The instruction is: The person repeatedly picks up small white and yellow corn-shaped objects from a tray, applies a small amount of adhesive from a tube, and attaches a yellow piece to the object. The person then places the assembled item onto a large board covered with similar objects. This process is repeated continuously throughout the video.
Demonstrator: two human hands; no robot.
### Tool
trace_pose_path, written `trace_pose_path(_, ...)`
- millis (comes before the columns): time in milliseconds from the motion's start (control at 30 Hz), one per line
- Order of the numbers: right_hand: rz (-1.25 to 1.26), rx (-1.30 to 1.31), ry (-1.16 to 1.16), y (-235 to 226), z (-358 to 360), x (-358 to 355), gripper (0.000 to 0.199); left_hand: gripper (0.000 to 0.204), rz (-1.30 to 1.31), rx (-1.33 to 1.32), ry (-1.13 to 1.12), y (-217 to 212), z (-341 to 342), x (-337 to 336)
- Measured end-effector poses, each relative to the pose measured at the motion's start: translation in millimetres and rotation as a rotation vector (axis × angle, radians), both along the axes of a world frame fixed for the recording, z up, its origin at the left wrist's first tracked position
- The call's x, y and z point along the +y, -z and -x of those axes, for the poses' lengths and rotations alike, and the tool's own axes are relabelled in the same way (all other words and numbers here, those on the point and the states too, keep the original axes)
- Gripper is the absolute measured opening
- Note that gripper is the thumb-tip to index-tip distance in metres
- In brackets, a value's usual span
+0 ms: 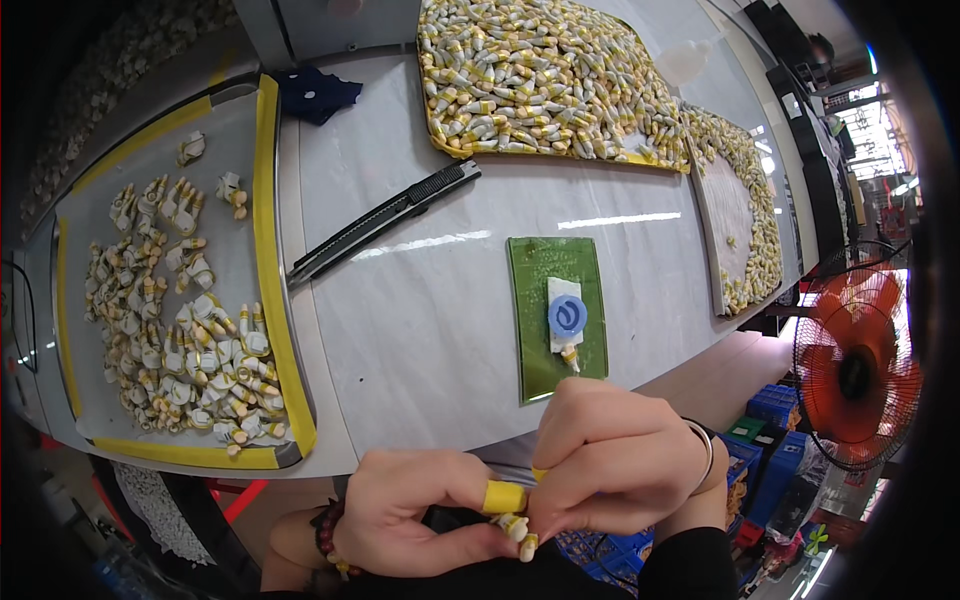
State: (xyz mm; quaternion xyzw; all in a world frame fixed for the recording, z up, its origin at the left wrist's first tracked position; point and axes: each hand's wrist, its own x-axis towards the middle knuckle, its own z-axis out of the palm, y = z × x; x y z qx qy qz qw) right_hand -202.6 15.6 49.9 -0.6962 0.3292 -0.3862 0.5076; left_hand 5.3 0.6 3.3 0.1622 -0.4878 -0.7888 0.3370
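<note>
Both hands meet below the table's front edge around one small white tube with a yellow cap (pixel 519 529). My left hand (pixel 415 510), with a yellow finger cot on one finger, pinches it from the left. My right hand (pixel 612 460), a bracelet on its wrist, closes over it from the right. Just above the hands lies a green cutting mat (pixel 530 300) with one white tube and a round blue spiral piece (pixel 567 316) on it.
A tray edged with yellow tape (pixel 268 250) at the left holds several white-and-yellow tubes. A black utility knife (pixel 385 220) lies on the white table. Large heaps of tubes fill trays at the back (pixel 540 80) and right (pixel 745 200). An orange fan (pixel 855 375) stands at the right.
</note>
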Motion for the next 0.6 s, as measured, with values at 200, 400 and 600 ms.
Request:
trace_pose_path(200,-0.041,0.122,0.033,-3.5,-1.8,1.1,0.010,0.017,-0.035,-0.045,0.018,-1.1,-0.2,0.7)
trace_pose_path(400,-0.044,0.135,0.012,-3.4,0.8,1.2,0.010,0.021,-0.053,-0.051,0.015,-0.6,1.1,3.8)
trace_pose_path(600,-0.033,0.061,0.089,-1.1,0.1,3.1,0.013,0.025,-0.118,-0.023,-0.079,-2.6,4.0,5.9)
